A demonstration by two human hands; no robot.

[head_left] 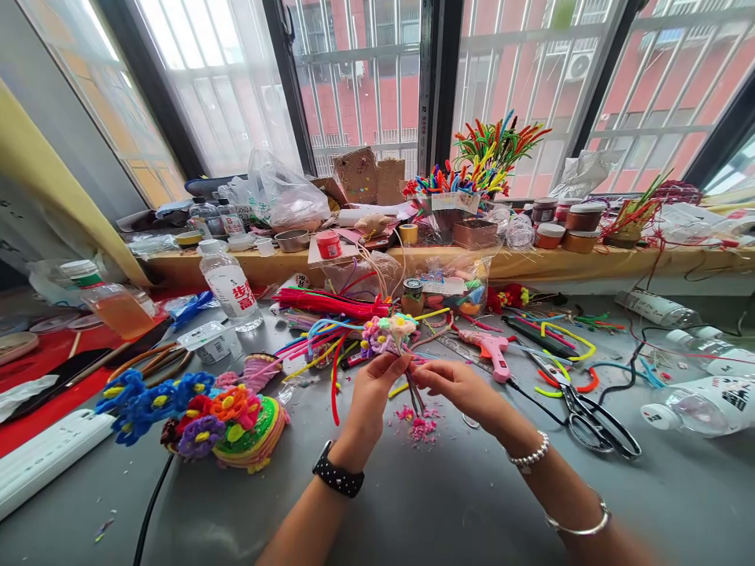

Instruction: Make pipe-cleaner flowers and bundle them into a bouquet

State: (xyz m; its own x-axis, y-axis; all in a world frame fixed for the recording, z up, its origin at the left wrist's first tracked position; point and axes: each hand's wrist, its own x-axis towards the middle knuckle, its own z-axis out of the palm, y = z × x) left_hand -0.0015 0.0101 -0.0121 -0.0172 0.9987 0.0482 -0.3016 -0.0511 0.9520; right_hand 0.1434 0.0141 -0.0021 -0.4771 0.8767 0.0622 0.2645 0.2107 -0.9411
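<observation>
A: Where is your bunch (386,336)?

B: At the middle of the frame, upright in your left hand (373,391). Your left thumb and forefinger are clamped together on it, just under the flower heads.

A: And your right hand (453,385)?

B: Its thumb and fingertips are bunched close at the right side of the stems (418,399). You may be pinching one; I cannot tell whether they grip.

A: How far have you got?

B: Your purple and pale heads look formed and gathered into one cluster, so I'd judge that part done. Below your fingers the stems hang loose-ended over pink scraps (420,428), and I can make out no wrap on them, small as they are. They look like the unfinished part.

A: Is anything near you further along?

B: Left of centre, blue flowers (159,399) and an orange flower (231,404) with yellow centres look complete. They lie against a striped piece (259,440); whether fixed to it, I can't say.

A: Your tools?

B: Both are out of your hands: the glue gun (494,350) right of centre, the scissors (590,418) beyond it, lower right.
</observation>
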